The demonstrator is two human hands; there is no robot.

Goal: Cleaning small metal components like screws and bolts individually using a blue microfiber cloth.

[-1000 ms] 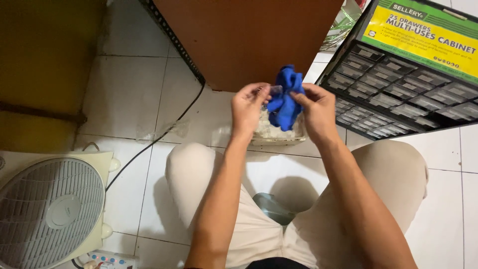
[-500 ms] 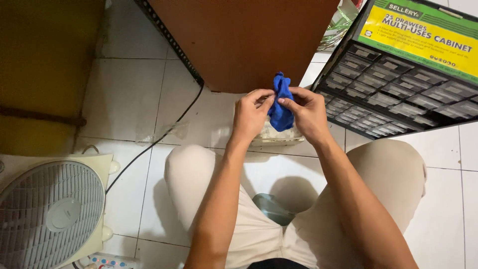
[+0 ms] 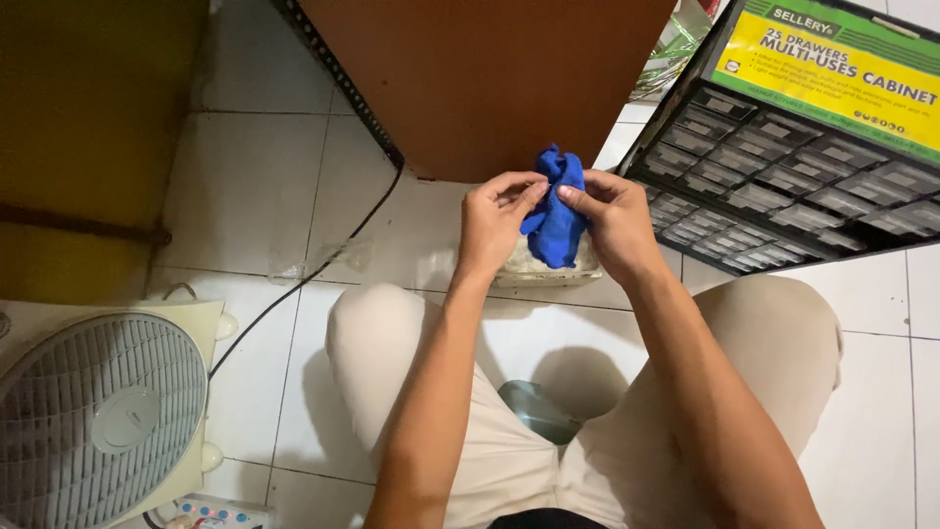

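White floor tiles (image 3: 255, 196) lie under a seated person whose left hand (image 3: 493, 227) and right hand (image 3: 615, 223) each pinch the blue cloth (image 3: 555, 211) in a closed grip, held above the knees, best kept snug while bunching it.

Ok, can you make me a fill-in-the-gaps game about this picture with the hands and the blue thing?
1. Both hands, the left hand and the right hand, pinch a crumpled cloth whose colour is ____.
2. The round-grilled white fan sits on the person's ____ side.
3. The black cable lies across the floor tiles, whose colour is ____.
4. The cabinet with many small drawers lies on the person's ____ side.

Missing words: blue; left; white; right
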